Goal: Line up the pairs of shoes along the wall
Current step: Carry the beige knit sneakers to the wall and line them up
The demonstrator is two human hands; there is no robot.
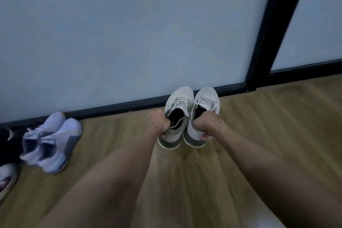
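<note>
Head view: fingers of left hand (160, 123) and right hand (202, 125) curl, half-hidden, into white sneakers (190, 109); motion-blurred.

wall (129, 33): pale grey-blue | skirting (111, 107): black | floor (277, 126): wood

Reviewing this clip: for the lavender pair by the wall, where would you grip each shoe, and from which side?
Grip each shoe of the lavender pair at its heel collar, coming from above and behind. Their toes point at the wall and the openings face the person.
</note>
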